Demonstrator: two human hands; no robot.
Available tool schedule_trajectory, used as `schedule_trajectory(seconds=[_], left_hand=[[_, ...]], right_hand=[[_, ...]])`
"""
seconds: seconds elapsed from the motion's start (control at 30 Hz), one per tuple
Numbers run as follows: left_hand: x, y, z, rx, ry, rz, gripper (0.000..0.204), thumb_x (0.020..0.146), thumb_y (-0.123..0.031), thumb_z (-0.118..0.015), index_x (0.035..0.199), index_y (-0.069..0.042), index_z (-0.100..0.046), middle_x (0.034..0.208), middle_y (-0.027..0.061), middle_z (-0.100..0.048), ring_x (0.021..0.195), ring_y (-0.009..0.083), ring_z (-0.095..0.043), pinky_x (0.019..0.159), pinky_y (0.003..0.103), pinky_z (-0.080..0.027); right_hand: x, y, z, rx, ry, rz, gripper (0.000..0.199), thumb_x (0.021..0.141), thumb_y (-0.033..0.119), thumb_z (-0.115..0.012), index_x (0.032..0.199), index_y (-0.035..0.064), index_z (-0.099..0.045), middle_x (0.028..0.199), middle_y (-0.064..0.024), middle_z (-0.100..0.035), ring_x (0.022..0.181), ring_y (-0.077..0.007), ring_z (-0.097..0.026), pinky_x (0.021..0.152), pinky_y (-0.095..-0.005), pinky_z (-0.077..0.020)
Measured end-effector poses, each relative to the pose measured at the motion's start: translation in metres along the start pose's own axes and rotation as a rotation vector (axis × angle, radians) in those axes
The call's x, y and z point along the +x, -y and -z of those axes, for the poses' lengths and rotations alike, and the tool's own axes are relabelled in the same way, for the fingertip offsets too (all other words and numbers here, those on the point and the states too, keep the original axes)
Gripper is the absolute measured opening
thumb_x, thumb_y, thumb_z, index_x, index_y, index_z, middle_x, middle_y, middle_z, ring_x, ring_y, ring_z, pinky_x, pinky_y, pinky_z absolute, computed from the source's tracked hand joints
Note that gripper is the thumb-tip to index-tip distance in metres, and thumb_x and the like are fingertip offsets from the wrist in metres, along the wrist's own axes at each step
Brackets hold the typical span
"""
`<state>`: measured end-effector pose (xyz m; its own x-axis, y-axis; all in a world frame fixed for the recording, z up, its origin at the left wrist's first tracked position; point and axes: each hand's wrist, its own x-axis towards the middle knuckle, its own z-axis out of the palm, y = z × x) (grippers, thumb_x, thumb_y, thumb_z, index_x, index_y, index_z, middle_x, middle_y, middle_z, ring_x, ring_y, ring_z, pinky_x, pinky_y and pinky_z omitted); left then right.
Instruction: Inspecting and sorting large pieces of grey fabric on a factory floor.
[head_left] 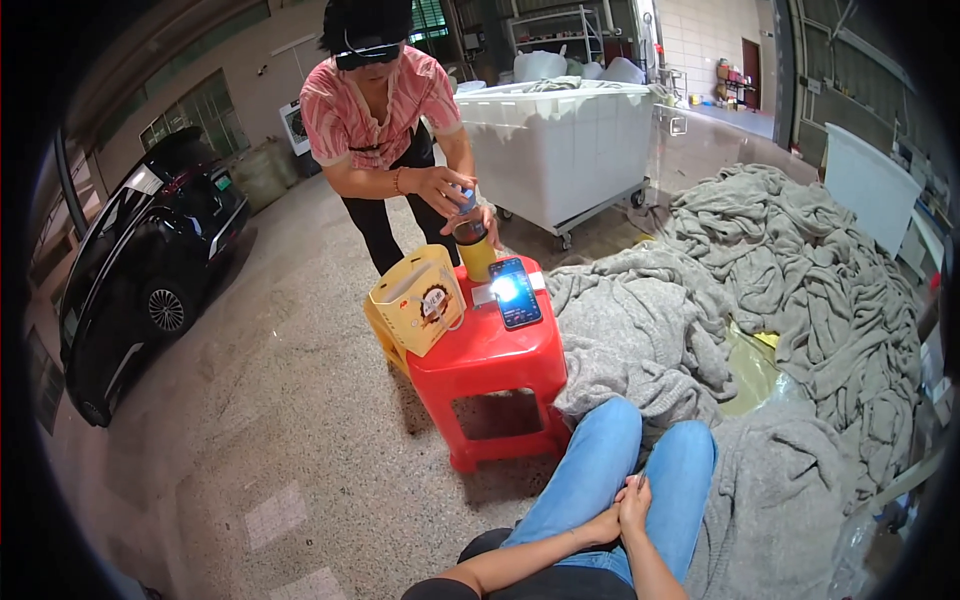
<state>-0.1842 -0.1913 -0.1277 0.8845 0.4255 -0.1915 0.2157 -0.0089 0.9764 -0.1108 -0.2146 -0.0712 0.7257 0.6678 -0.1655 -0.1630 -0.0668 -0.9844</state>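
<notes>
My left hand [601, 526] and my right hand [633, 506] rest together in my lap, between the knees of my blue jeans [585, 470]. Both look closed, with the fingers folded in and partly hidden. Whatever they may hold is too small to make out. Beyond my knees stands a red plastic stool [485, 350]. On it are a yellow paper bag [420, 300] and a phone [514, 295] with a bright glare on its screen. Across the stool, a co-worker grips a yellow drink container [477, 257] and has a hand on its blue top [467, 203].
Heaps of grey knitted fabric [640, 320] lie to my right, with yellowish plastic sheeting [748, 372] among them. A white wheeled bin [565, 150] stands behind the co-worker. At the far left a black car [150, 270] is parked on the speckled floor [290, 410].
</notes>
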Motion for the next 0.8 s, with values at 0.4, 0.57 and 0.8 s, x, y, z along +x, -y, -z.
schedule_trajectory(seconds=[0.4, 0.57, 0.8], left_hand=[[-0.010, -0.011, 0.000, -0.048, -0.008, -0.051, 0.049, 0.090, -0.010, -0.042, 0.136, 0.001, -0.030, 0.137, 0.0176, -0.038, 0.130, 0.0266, -0.031, 0.107, 0.035, -0.026], [-0.010, -0.022, 0.001, -0.074, -0.034, -0.021, 0.049, 0.087, -0.006, -0.044, 0.134, 0.003, -0.032, 0.132, 0.0187, -0.042, 0.126, 0.0272, -0.036, 0.105, 0.036, -0.029], [-0.015, -0.022, 0.005, -0.044, -0.048, -0.014, 0.048, 0.087, -0.006, -0.044, 0.133, 0.005, -0.032, 0.131, 0.0200, -0.042, 0.124, 0.0274, -0.038, 0.102, 0.036, -0.032]], right_hand=[[-0.007, 0.006, -0.001, -0.039, 0.008, -0.012, 0.029, 0.096, 0.028, -0.040, 0.085, 0.0031, -0.049, 0.058, -0.0037, -0.048, 0.050, -0.0112, -0.045, 0.049, -0.0260, -0.0387], [-0.003, 0.006, 0.000, -0.029, 0.010, 0.012, 0.027, 0.097, 0.026, -0.040, 0.088, 0.0021, -0.050, 0.060, -0.0035, -0.048, 0.051, -0.0108, -0.046, 0.050, -0.0260, -0.0395], [-0.007, 0.013, -0.004, 0.000, 0.025, -0.023, 0.024, 0.097, 0.023, -0.040, 0.089, 0.0021, -0.050, 0.061, -0.0033, -0.048, 0.052, -0.0103, -0.047, 0.051, -0.0255, -0.0394]])
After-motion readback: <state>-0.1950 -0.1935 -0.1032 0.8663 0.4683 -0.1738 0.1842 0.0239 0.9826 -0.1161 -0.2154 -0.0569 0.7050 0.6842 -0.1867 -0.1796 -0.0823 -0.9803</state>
